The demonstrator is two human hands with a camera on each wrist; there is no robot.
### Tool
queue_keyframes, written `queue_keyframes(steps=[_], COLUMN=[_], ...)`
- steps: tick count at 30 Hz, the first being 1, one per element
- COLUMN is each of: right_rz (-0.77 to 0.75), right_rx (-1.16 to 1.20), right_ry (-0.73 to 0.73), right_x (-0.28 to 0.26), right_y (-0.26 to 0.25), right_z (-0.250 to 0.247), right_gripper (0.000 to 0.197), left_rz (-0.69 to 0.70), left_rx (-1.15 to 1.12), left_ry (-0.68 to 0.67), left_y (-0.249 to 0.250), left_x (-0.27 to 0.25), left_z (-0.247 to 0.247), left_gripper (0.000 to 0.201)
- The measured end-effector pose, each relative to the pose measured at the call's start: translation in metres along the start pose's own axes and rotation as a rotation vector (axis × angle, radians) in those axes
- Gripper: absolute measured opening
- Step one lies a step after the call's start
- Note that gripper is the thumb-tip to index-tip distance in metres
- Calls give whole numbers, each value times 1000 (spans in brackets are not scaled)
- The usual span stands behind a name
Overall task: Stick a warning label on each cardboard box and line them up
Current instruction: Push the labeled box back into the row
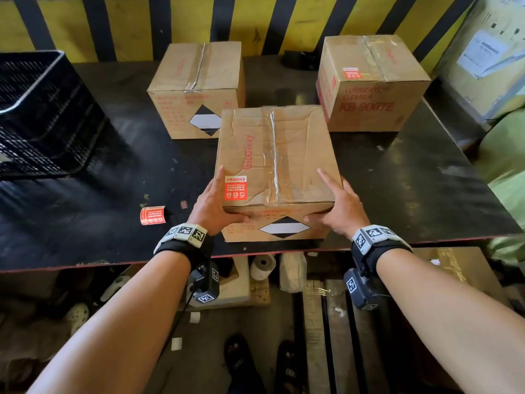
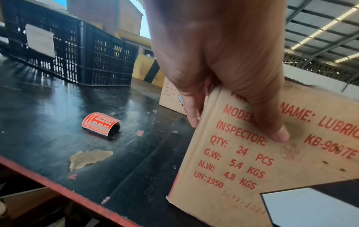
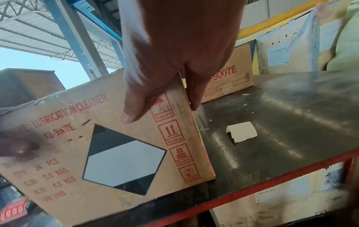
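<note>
The near cardboard box (image 1: 298,155) stands at the table's front edge, with a red fragile label (image 1: 235,188) on its top left corner. My left hand (image 1: 211,206) clasps its near left corner, thumb (image 2: 276,133) on the printed front face (image 2: 242,165), fingers along the side. My right hand (image 1: 341,209) clasps the near right corner the same way, seen close in the right wrist view (image 3: 174,61). A second box (image 1: 199,81) stands behind at the left, with no red label showing. A third box (image 1: 369,81) at the back right carries a red label (image 1: 351,73).
A roll of red labels (image 1: 152,215) lies on the black table (image 1: 85,200) left of my left hand. A black plastic crate (image 1: 42,109) fills the far left. A curled white backing strip (image 3: 241,132) lies right of the box. Wrapped goods (image 1: 488,52) stand at the far right.
</note>
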State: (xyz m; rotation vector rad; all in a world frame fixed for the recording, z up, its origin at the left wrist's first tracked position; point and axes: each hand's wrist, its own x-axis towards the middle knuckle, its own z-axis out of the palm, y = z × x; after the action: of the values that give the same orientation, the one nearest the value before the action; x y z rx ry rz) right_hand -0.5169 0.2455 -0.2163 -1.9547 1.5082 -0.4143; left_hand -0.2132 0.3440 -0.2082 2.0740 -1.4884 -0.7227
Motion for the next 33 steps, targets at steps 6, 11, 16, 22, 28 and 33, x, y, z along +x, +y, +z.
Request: queue_keyframes(steps=[6,11,16,22,28,33], right_rz=[-15,-47,-123,-178,-156,-61], right_rx=[71,99,66,54,48,72], right_ry=[30,74,116,132,117,74], right_x=[-6,2,22,58,114,172], right_y=[2,-9,-30,-46,-41,-26], right_z=[-2,-35,-85,-118,-121,-111], right_gripper=[127,128,130,129,129,131], left_rz=[29,97,119,146,144,132], left_rx=[-11,-3,6,33,64,85], left_ry=[18,57,84,83,66,13], left_y=[8,35,72,101,102,100], left_x=[-6,7,30,69,130,188], left_z=[-2,-21,-46,-70,-72,-60], left_gripper=[138,140,144,143,143,138])
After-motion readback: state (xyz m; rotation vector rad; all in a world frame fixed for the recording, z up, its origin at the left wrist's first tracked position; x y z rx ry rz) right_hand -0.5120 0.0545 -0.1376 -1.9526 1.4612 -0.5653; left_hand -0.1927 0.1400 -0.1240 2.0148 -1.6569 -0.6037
